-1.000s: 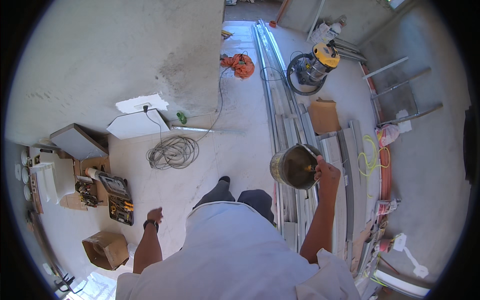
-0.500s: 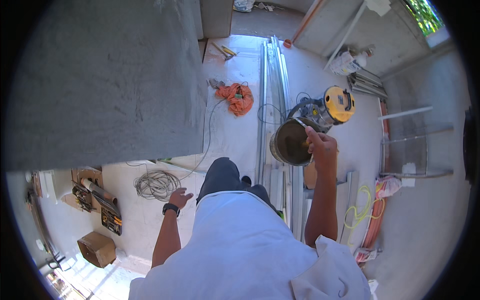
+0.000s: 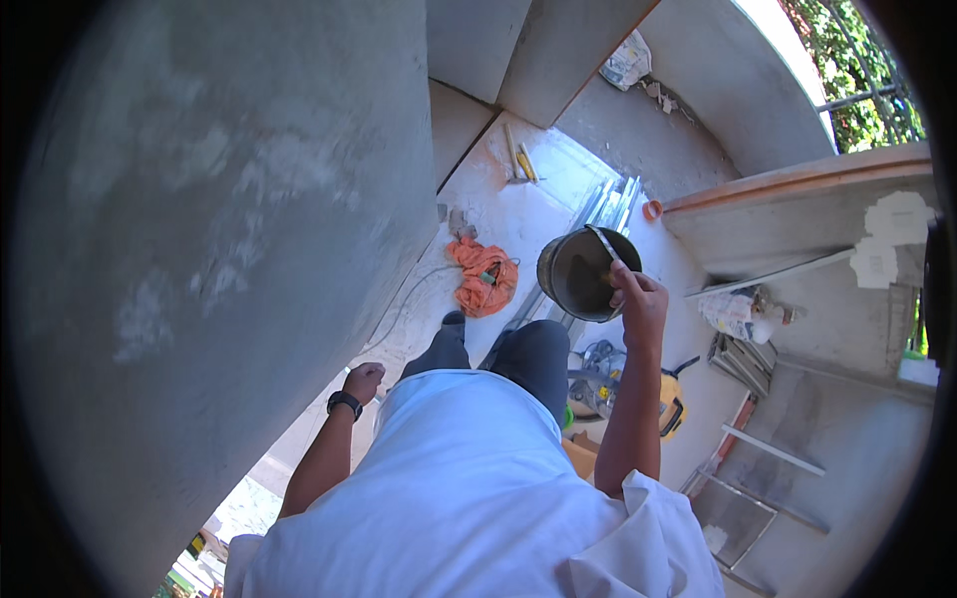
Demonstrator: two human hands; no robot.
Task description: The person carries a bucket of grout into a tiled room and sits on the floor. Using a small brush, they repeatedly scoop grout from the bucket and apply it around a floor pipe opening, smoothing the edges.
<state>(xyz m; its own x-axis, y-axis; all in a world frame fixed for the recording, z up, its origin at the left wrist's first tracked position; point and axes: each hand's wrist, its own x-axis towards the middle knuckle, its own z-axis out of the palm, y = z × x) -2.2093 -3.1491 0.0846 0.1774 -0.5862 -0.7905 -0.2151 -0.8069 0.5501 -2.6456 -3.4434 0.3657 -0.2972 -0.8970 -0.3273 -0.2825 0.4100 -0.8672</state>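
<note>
A dark bucket (image 3: 549,274) hangs in front of me to the right, its mouth tilted toward me. My right hand (image 3: 638,302) is closed around its handle (image 3: 604,241). Inside the bucket something yellowish shows beside my fingers, too unclear to name. My left hand (image 3: 365,381) hangs low at my left side, a watch (image 3: 344,404) on its wrist. Its fingers look curled in with nothing visible in them. Close by stands a grey plastered wall (image 3: 269,329).
An orange cloth bundle (image 3: 483,277) lies ahead by a cable. Beyond it are hand tools (image 3: 522,164) and long metal profiles (image 3: 616,204). A yellow vacuum cleaner (image 3: 674,409) stands right, partly behind my arm. A white sack (image 3: 733,314) and metal frame (image 3: 738,488) are farther right.
I have stepped forward and the view has turned; the vacuum cleaner is now beside me. The bucket stays in my right hand. My left hand's fingers have curled in.
</note>
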